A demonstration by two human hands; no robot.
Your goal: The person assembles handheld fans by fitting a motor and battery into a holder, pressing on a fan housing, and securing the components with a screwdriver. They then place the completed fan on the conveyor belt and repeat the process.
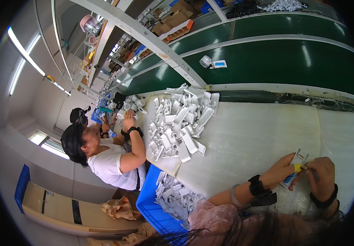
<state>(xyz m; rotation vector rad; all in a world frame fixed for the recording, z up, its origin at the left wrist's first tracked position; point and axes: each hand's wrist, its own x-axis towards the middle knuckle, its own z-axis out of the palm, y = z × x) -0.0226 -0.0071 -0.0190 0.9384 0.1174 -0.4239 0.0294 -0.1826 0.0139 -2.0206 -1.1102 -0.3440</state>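
My left hand (278, 169) is closed around a small white plastic part (298, 156) with prongs at one end and a blue area lower down. Yellow wrapping covers one of its fingertips. Against the part's side, my right hand (322, 174) has its fingers bent in a pinch; what lies between them is too small to make out. Both hands are above the pale work surface (242, 139) at the right, with dark bands on the wrists.
A heap of white plastic parts (181, 123) lies left of my hands. More fill a blue bin (148, 205) below it. Behind runs a green conveyor belt (267, 61) carrying a white ring-shaped piece (205, 61). A co-worker (111, 160) handles pieces at the left; another person is beyond.
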